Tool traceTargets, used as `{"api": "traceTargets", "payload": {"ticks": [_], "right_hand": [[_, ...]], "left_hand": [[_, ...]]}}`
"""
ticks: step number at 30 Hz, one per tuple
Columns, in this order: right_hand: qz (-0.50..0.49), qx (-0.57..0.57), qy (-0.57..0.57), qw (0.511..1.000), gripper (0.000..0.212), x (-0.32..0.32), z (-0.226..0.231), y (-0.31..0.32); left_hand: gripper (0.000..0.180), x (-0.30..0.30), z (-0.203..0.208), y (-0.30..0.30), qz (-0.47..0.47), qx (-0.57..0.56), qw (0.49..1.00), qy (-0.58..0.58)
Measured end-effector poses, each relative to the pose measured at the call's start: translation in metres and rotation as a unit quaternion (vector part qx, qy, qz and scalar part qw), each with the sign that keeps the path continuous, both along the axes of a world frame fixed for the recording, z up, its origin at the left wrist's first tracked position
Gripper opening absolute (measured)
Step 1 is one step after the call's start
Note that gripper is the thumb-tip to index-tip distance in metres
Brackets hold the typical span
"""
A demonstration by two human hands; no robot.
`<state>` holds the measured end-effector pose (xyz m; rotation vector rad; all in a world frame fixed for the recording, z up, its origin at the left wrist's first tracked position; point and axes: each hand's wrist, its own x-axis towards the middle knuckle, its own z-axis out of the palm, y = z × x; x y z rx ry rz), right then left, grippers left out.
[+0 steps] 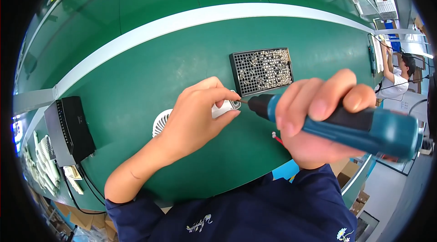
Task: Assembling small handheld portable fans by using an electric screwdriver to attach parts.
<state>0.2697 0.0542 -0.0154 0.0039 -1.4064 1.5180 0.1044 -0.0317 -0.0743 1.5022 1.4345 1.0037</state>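
Observation:
My left hand (195, 119) pinches a small white handheld fan (161, 122). The fan's round slotted grille shows to the left of the wrist, its narrow end sticks out between thumb and forefinger, and the hand hides the middle. A blue-green and black electric screwdriver (337, 126) lies nearly level in my right hand (318, 114), with the fingers wrapped round its body. The screwdriver's thin bit points left and meets, or nearly meets, the fan's narrow end by my left fingertips; contact is too small to tell.
Beyond my hands, a black tray (263, 71) of holes holds many small metal screws. Red wires with a white end (276, 136) lie under the screwdriver. A black box-shaped device (70, 130) with cables and some pale plastic parts (43, 164) stand at left. A co-worker (397, 76) sits at far right.

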Motion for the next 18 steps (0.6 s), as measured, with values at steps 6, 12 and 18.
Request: {"api": "traceTargets", "payload": {"ticks": [6, 12, 18], "right_hand": [[-0.004, -0.028, -0.023, 0.999, 0.039, 0.002, -0.002, -0.012], [0.019, -0.059, -0.016, 0.998, 0.037, 0.003, -0.007, -0.012], [0.005, -0.03, -0.061, 0.998, 0.051, 0.005, -0.01, -0.009]], "left_hand": [[0.023, 0.0, -0.007, -0.002, -0.046, 0.001, 0.999, 0.027], [0.021, -0.001, -0.007, -0.003, -0.057, -0.003, 0.997, 0.051], [0.021, 0.0, -0.007, -0.002, -0.064, 0.015, 0.996, 0.059]]}}
